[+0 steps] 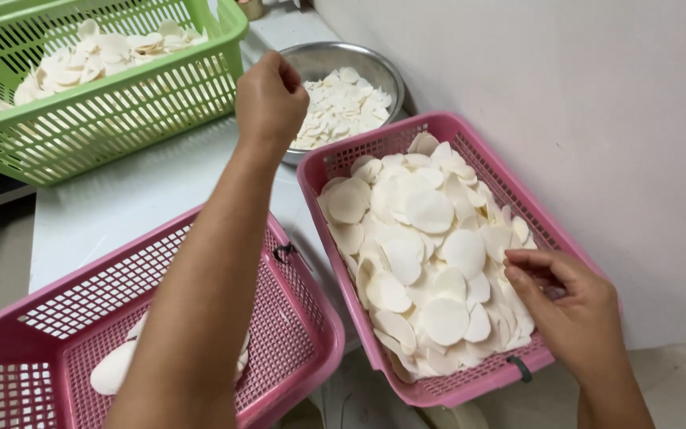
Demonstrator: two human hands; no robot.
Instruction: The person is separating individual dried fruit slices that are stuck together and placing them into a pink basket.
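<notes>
My left grip (270, 99) is bunched together over the near rim of the steel bowl (375, 59), fingers pinched shut; whether there's a slice inside, I can't tell. Right under and past it sits the bowl's pile of small white slices (341, 107). My right grip (569, 306) is pinched too, fingertips touching the slices at the near right corner of the full pink basket (335, 163), which is heaped with big round white slices (426, 262). Below my left forearm, the other pink basket (303, 349) only has a few slices in it, so I'd say plenty of sorting left. Off to the left of my left grip, the green basket (121, 103) holds a fair layer.
</notes>
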